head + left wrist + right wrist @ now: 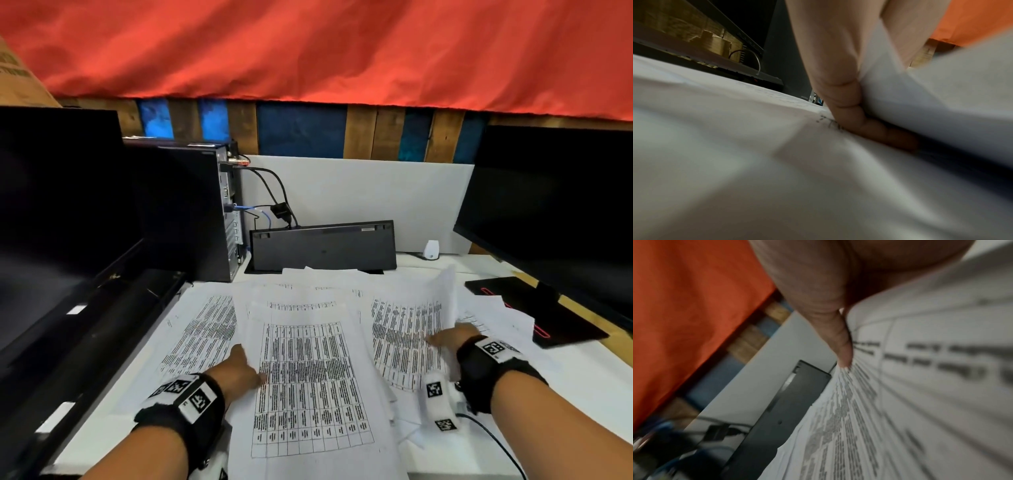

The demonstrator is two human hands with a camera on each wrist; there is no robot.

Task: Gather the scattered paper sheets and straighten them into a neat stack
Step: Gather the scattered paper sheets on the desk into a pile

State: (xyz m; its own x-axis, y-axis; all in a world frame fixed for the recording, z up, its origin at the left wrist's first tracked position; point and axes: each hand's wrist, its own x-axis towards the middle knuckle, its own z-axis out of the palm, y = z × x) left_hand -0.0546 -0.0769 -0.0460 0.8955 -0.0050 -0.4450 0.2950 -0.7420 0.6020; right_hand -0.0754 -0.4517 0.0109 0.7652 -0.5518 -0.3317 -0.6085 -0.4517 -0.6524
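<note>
Several white paper sheets [308, 377] printed with tables lie overlapping across the white desk [582, 394]. My left hand [239, 368] is at the left edge of the middle sheets, thumb on top and fingers [849, 113] tucked underneath, pinching the paper [931, 105]. My right hand [452, 337] grips a sheet on the right [445, 294], whose far edge curls upward. The right wrist view shows the thumb [840, 340] pressed on the printed sheet [920, 386]. The rest of the right fingers are hidden behind the paper.
A black keyboard [322, 245] stands on edge at the back, beside a computer tower [191, 205] with cables [274, 202]. Dark monitors flank the desk at left [51, 205] and right [555, 212]; the right one's base [520, 305] touches the papers. A small white object [431, 250] stands behind.
</note>
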